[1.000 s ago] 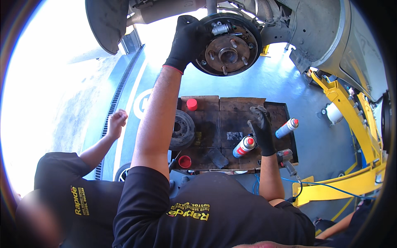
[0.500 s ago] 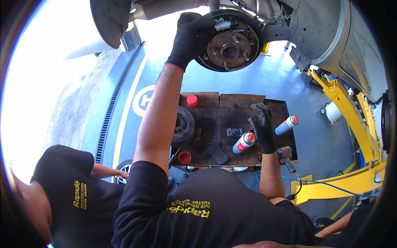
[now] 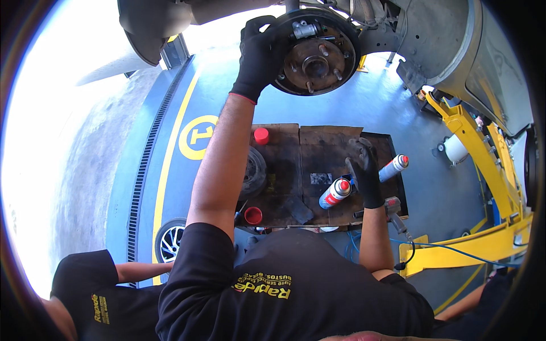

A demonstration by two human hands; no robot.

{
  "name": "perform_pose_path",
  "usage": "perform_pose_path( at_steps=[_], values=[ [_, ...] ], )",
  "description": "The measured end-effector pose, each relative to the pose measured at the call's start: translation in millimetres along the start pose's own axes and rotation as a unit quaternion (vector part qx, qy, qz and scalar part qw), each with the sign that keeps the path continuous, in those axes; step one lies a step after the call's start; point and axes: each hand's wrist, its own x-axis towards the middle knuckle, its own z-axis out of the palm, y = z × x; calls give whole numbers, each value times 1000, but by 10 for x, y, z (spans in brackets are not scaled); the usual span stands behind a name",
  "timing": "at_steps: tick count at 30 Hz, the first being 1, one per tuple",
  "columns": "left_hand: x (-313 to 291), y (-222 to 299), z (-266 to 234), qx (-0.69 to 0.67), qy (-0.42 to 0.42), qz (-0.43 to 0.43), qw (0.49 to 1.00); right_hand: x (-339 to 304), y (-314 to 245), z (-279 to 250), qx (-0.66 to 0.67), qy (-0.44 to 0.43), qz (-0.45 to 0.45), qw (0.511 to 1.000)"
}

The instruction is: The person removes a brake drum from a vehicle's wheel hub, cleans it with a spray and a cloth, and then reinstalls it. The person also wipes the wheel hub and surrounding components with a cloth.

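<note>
High at the center, my left hand in a black glove is curled at the left side of a drum brake assembly. Its drum is off, so the rusty hub with several studs and the silver wheel cylinder show. My fingertips are mostly hidden against the brake. My right hand, also gloved, is raised over the work table with fingers apart and nothing in it. Close beside it stand a spray can with a red cap and a second spray can.
On the table are a brake drum, a red cap, a red cup, a dark cloth and an impact wrench with a hose. A yellow lift arm stands right. A co-worker is left, near a wheel.
The co-worker at the left has moved lower, baring more of the wheel. My right hand has turned slightly, still empty. My left hand stays at the brake with a small shift.
</note>
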Motion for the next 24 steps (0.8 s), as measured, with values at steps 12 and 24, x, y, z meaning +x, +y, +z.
perform_pose_path(
  at_steps=[12, 24],
  values=[
    [-307, 455, 250, 17, 73, -82, 994, 435, -415, -27, 42, 36, -48, 997],
    [-431, 577, 319, -117, 70, -174, 975, 324, -325, 105, 85, 27, -3, 996]
  ],
)
